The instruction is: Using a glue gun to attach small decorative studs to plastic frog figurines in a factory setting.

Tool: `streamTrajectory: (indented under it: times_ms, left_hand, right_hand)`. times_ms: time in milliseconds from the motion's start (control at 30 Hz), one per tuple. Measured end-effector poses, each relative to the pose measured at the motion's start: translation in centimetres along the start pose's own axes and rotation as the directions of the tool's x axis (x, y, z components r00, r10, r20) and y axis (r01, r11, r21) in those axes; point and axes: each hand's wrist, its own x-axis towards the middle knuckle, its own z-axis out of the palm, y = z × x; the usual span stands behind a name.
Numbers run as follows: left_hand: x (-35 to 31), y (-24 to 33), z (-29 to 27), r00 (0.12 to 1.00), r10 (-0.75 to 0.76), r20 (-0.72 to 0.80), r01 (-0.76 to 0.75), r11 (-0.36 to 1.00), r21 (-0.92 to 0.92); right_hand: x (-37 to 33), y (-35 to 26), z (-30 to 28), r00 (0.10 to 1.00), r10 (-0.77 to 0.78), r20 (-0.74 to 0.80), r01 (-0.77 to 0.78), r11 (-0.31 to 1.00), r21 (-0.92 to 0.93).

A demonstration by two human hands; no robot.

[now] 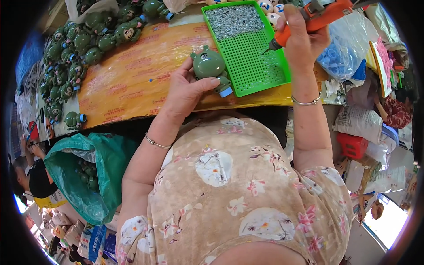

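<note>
My left hand [190,90] is closed around a dark green plastic animal figure [209,64] with a blue piece at its lower end. The figure lies tilted on the orange table covering, beside the tray's left edge. My right hand [302,42] grips an orange electric screwdriver [322,20], raised over the tray's right side with its dark bit pointing down to the left. Below that tip is a bright green perforated tray [236,91]; a heap of small metal screws [234,20] fills its far part.
Many green figures [84,42] are piled along the table's left and far side. One figure [73,119] lies near the left front edge. A green bag [104,145] with figures inside hangs below. Clear bags with blue parts [338,57] are at right. Other people are at both sides.
</note>
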Motion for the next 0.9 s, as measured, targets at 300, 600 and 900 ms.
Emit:
streamTrajectory:
  times_ms: [300,600,900]
  left_hand:
    - [-0.1,-0.2,0.3,1.000,0.005,-0.006,-0.005,1.000,-0.002]
    - [-0.3,-0.1,0.3,1.000,0.000,-0.022,0.000,1.000,0.009]
    - [-0.1,-0.2,0.3,0.998,0.037,-0.051,-0.037,0.999,0.006]
  right_hand:
    - [-0.2,0.5,-0.1,0.999,-0.029,0.017,0.029,1.000,0.010]
    - [-0.4,0.4,-0.4,0.998,-0.048,0.028,0.049,0.998,-0.047]
    - [-2.7,-3.4,0.0,0.949,-0.126,0.290,-0.004,0.912,0.411]
